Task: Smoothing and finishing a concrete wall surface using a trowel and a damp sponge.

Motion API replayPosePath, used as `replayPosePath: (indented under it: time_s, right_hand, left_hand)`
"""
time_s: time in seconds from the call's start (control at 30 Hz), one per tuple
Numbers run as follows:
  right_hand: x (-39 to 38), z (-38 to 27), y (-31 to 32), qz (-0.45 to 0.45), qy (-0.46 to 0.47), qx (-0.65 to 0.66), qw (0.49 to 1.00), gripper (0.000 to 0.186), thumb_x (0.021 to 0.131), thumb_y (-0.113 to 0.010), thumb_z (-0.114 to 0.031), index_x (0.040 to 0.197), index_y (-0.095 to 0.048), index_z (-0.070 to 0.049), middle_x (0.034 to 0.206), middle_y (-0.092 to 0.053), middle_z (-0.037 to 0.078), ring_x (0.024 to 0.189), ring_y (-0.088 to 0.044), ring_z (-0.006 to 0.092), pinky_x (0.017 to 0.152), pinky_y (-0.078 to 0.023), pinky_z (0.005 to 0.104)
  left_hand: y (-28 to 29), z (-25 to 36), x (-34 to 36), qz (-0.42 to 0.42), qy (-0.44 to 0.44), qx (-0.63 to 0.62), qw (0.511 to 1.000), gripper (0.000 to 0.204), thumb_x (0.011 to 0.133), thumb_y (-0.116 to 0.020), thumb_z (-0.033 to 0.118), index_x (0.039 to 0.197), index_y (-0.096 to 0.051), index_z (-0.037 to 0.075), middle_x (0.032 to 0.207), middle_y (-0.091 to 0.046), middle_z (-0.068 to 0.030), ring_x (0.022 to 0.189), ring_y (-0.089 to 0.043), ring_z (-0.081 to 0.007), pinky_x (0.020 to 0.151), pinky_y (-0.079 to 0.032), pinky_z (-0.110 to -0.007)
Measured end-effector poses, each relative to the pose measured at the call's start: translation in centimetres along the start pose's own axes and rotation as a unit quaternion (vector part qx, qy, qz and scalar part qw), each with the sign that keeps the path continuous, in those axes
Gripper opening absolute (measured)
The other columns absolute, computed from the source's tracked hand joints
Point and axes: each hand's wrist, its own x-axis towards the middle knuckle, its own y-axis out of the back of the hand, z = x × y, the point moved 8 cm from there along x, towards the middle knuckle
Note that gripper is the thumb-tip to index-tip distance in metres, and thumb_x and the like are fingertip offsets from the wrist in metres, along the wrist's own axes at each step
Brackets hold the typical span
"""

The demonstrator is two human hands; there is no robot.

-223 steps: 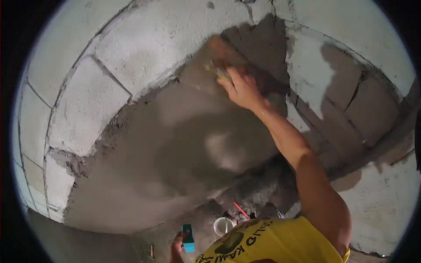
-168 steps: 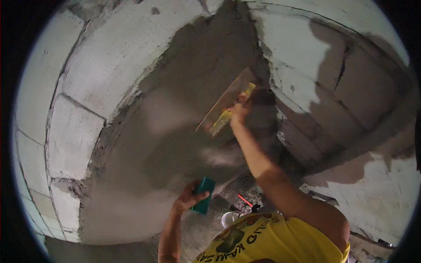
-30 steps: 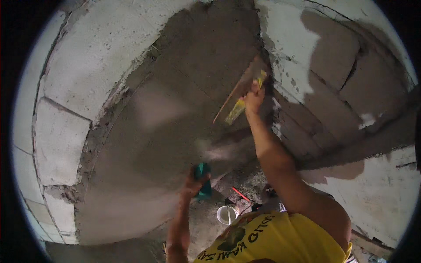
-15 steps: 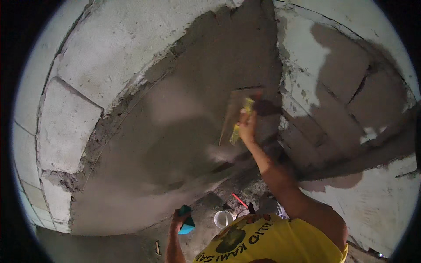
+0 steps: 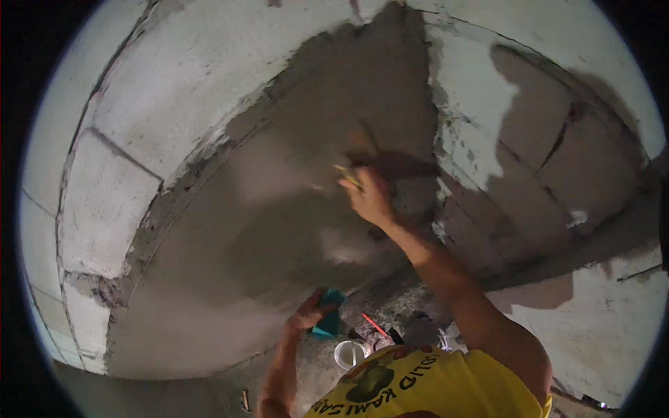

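My right hand reaches up to the grey plastered wall, fingers wrapped round the yellow handle of a plastering float. The float's thin brown board is turned nearly edge-on and blurs into the wall, so I cannot tell whether it touches the plaster. Lower down, my left hand grips a teal object with flat, angular sides; its exact kind does not show. It is held in front of the lower part of the plaster.
Pale blocks border the plaster on the left. More bare blocks stand right of the corner, partly in shadow. Below are a white bucket, a red stick-like thing and a small piece on the floor.
My right hand has shifted left, and the float has turned from showing its broad board to nearly edge-on. My left hand has risen and moved right with the teal object.
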Motion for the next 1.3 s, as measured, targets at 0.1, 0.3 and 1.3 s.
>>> replayPosePath:
  time_s: [0.1, 0.3, 1.3]
  right_hand:
    - [10.5, -4.4, 1.4, -0.039, -0.02, -0.002, 0.999, 0.034, 0.085, -0.072, -0.035, 0.098, -0.061, -0.005, 0.092, -0.066, 0.019, 0.082, -0.064, 0.0378, 0.067, -0.05, 0.0455]
    - [-2.9, 14.2, 3.5, 0.129, -0.37, 0.106, 0.914, 0.038, 0.097, -0.056, -0.039, 0.11, -0.058, -0.004, 0.089, -0.063, 0.008, 0.074, -0.061, 0.0222, 0.067, -0.05, 0.0404]
    - [1.0, -1.9, -8.6, 0.121, -0.325, 0.256, 0.902, 0.025, 0.1, -0.049, -0.026, 0.111, -0.053, -0.004, 0.108, -0.061, 0.013, 0.101, -0.058, 0.0251, 0.087, -0.05, 0.0386]
  left_hand:
    - [1.9, 8.0, 0.3, 0.023, -0.102, 0.119, 0.987, 0.07, 0.088, -0.063, 0.042, 0.143, -0.039, 0.007, 0.127, -0.058, -0.0167, 0.116, -0.056, -0.0286, 0.097, -0.044, -0.037]
    - [3.4, 16.3, 0.4, 0.058, -0.143, 0.148, 0.977, 0.061, 0.091, -0.061, 0.036, 0.141, -0.043, 0.006, 0.124, -0.059, -0.0186, 0.116, -0.057, -0.0316, 0.097, -0.044, -0.039]
    - [-0.1, -35.5, -18.4, 0.296, 0.205, -0.195, 0.912, 0.071, 0.081, -0.076, 0.046, 0.133, -0.047, 0.008, 0.115, -0.061, -0.0137, 0.098, -0.061, -0.0256, 0.081, -0.051, -0.044]
